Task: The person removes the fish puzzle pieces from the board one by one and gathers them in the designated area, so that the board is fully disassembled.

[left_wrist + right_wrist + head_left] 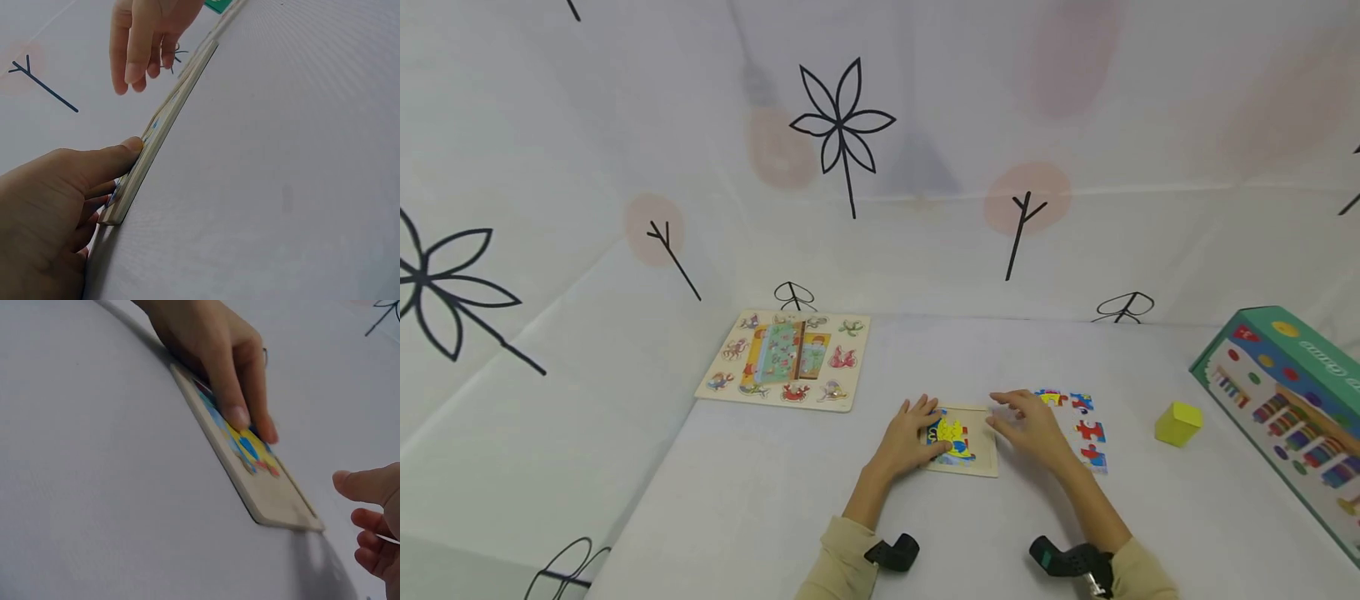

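Observation:
In the head view a wooden puzzle board (985, 465) lies on the table, its left part filled with yellow, blue and red jigsaw pieces (951, 432). My left hand (904, 437) rests on the board's left side with fingers spread. Its thumb touches the yellow piece (237, 440), as the right wrist view shows. My right hand (1032, 425) hovers by the board's right edge, fingers slightly bent, holding nothing visible. To its right lie several loose jigsaw pieces (1090, 431), partly hidden by that hand and forearm. The left wrist view sees the board (165, 128) edge-on.
A larger wooden puzzle board (775, 400) with sea-creature pictures lies at the back left, with smaller picture boards (782, 350) on it. A yellow block (1178, 423) stands on the right, near a large green toy box (1292, 417). White patterned cloth surrounds the table.

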